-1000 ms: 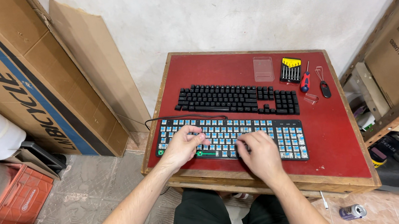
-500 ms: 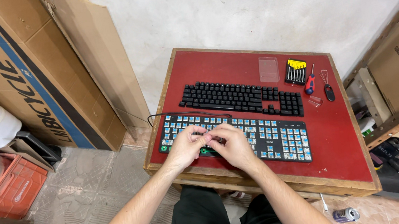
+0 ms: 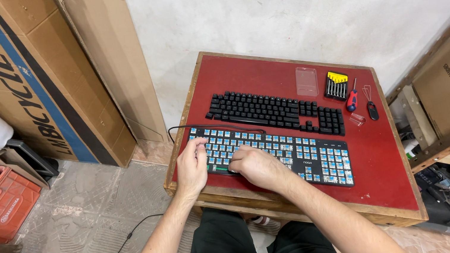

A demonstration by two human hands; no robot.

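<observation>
Our left hand [image 3: 192, 165] and right hand [image 3: 255, 167] lay on the stripped keyboard [image 3: 277, 154] near the table's [image 3: 390, 178] front edge. Fingers seemed curled, maybe pinching something; we couldn't tell. A slip could bend a bare switch.

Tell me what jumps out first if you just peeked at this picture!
The bright red table stands out in the middle. On its near side both hands, left hand and right hand, rest on a stripped keyboard showing blue switches, with the black keycap set laid out just behind it. A red screwdriver lies far right.
</observation>
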